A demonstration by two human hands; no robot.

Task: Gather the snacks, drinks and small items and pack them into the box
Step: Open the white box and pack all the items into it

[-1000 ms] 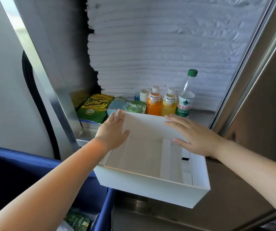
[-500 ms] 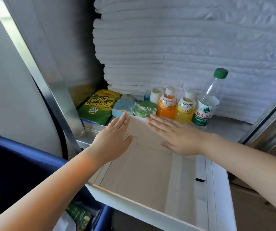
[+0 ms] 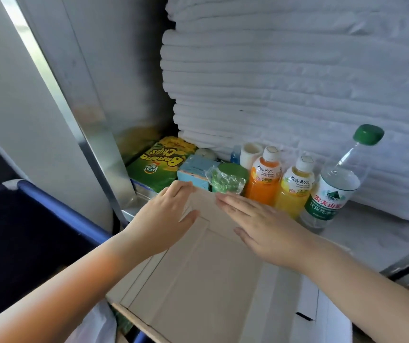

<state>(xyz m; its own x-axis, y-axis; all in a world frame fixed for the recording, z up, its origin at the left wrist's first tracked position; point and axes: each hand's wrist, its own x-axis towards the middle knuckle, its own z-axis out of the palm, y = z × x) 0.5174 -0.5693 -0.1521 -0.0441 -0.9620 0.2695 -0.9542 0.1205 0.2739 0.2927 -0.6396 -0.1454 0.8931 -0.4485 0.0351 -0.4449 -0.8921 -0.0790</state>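
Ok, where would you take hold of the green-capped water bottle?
Around its clear body above the label, from the right: the water bottle stands at the row's right end, bare shelf beside it, the yellow juice bottle close on its left.

Colours on the shelf

Green-and-yellow foil chips bag (image 3: 161, 164), pale blue carton (image 3: 193, 170), orange juice bottle (image 3: 262, 177), yellow juice bottle (image 3: 294, 191), green-capped clear water bottle (image 3: 334, 186), off-white cardboard box (image 3: 198, 280).

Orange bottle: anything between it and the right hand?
Nothing visible. The right hand is flat at the far edge of the box; the orange bottle stands just beyond its fingers, with the gap open.
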